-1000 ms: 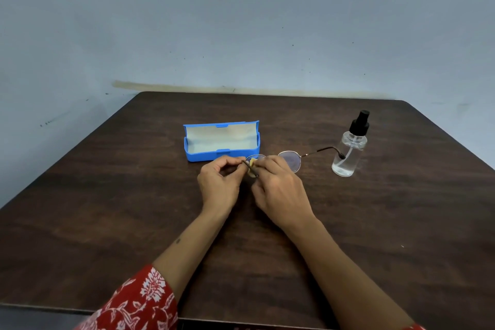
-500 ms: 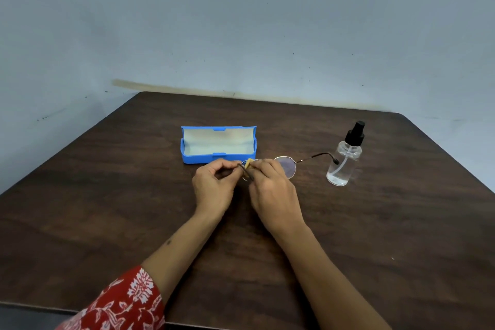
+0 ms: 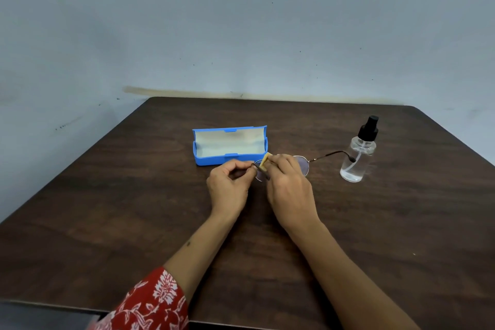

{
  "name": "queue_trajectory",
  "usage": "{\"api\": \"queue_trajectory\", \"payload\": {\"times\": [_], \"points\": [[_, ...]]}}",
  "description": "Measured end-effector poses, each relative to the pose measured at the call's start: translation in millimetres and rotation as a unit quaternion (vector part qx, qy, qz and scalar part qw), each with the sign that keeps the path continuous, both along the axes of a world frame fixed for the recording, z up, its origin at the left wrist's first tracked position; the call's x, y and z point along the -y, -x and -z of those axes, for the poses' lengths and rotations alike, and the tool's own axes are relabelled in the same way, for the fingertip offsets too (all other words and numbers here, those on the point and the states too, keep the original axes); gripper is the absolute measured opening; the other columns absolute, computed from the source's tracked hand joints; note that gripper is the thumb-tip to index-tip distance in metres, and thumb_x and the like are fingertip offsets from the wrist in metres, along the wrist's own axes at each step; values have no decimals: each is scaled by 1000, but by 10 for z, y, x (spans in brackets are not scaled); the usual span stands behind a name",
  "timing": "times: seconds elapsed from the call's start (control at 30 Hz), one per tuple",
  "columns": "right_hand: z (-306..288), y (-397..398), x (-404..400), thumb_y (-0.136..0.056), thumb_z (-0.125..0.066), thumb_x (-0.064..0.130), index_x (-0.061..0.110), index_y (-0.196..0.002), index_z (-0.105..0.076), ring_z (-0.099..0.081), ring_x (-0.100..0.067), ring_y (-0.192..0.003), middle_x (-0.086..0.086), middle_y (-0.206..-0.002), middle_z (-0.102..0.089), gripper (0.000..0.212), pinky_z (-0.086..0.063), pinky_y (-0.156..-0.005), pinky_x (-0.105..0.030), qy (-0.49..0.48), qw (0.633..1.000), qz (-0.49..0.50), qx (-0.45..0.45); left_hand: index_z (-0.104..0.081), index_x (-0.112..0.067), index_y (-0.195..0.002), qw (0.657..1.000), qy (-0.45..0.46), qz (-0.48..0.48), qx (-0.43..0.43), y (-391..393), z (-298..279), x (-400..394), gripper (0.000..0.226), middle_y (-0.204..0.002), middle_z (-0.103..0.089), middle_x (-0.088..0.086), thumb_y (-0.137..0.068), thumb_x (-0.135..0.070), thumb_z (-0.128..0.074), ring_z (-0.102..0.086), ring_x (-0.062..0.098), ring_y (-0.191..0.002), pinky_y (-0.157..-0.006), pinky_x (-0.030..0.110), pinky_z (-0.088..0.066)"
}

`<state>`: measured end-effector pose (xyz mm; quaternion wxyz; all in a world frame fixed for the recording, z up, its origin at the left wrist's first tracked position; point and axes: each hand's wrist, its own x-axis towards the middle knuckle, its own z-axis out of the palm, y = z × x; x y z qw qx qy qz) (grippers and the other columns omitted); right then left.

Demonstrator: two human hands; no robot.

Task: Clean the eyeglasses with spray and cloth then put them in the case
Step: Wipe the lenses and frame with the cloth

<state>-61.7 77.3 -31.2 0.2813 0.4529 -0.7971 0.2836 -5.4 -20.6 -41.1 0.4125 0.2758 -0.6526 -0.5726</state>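
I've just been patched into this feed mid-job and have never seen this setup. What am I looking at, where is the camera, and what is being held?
There is no machine here: a person works with two bare hands. The single camera sits on their head, looking forward and down. On the dark wooden table lie an open blue case and, to the right, an upright clear spray bottle. The left hand pinches one end of the eyeglasses, while the right hand presses a small yellow cloth against a lens. The far temple arm reaches towards the bottle.
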Motion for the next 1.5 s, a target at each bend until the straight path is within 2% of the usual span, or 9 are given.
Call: {"api": "queue_trajectory", "payload": {"times": [0.1,0.27,0.5,0.73,0.9,1.17,1.3,1.4,1.5], "points": [[-2,-11,-7,-64,-75,-6,-2,-83,-72,-67,-27,-87,-11,-86,-70,20,-54,-53,-27,-2,1000,-8,17,-68,-21,-65,1000,3,-4,3,1,14,15,24,-75,-73,-5,-73,0,-75,-70,6,-72,-77,31,-57],[-9,-30,-24,-61,-73,-7,0,-80,-72,-66,-26,-86,-8,-85,-70,21,-53,-54,-27,-7,998,-54,32,-69,-18,-67,1000,-1,-9,8,10,18,37,18,-78,-74,1,-74,-2,-75,-71,14,-77,-80,38,-58],[-23,20,-25,-62,-76,-6,-2,-80,-72,-67,-26,-84,-11,-83,-70,19,-52,-50,-26,6,1000,-6,21,-72,-15,-71,1000,-3,-7,16,7,-13,3,14,-76,-73,-1,-74,-1,-74,-69,9,-72,-78,33,-58],[10,-10,-16,-68,-69,-5,0,-88,-72,-65,-27,-92,-8,-92,-70,21,-54,-57,-30,3,997,-55,61,-72,-10,-76,1000,-7,-7,15,6,-7,17,8,-79,-74,0,-75,-2,-74,-70,6,-74,-75,25,-57],[-26,-11,-17,-62,-76,-7,-3,-80,-72,-67,-27,-85,-11,-84,-70,19,-53,-53,-27,8,999,-9,30,-73,-8,-76,1000,2,-10,13,13,3,20,8,-76,-73,-1,-74,-1,-74,-68,2,-68,-71,20,-56],[-12,-41,-19,-61,-73,-6,2,-81,-72,-66,-24,-86,-6,-84,-70,21,-51,-55,-23,-8,998,-48,33,-74,-8,-80,1000,10,-11,16,14,10,21,6,-78,-74,0,-74,-5,-76,-70,7,-75,-74,24,-56],[-30,-20,-6,-68,-70,-1,0,-81,-72,-68,-25,-85,-9,-84,-71,13,-53,-56,-24,-5,1000,-9,7,-73,-8,-77,1000,6,-9,17,17,-3,11,7,-77,-74,0,-74,-2,-75,-69,5,-73,-73,22,-56],[-26,-5,0,-59,-79,-5,-1,-81,-73,-67,-26,-88,-10,-86,-70,23,-54,-60,-25,-13,1000,10,11,-73,-6,-77,1000,11,-8,13,14,-6,4,6,-76,-73,3,-75,0,-74,-67,1,-68,-70,19,-56],[-5,-26,-10,-63,-74,-5,-1,-86,-72,-66,-26,-90,-9,-90,-70,24,-54,-57,-25,-16,999,-17,26,-73,-5,-78,1000,8,-11,10,10,-2,12,5,-76,-73,2,-75,-1,-74,-68,1,-68,-70,19,-56]]}}
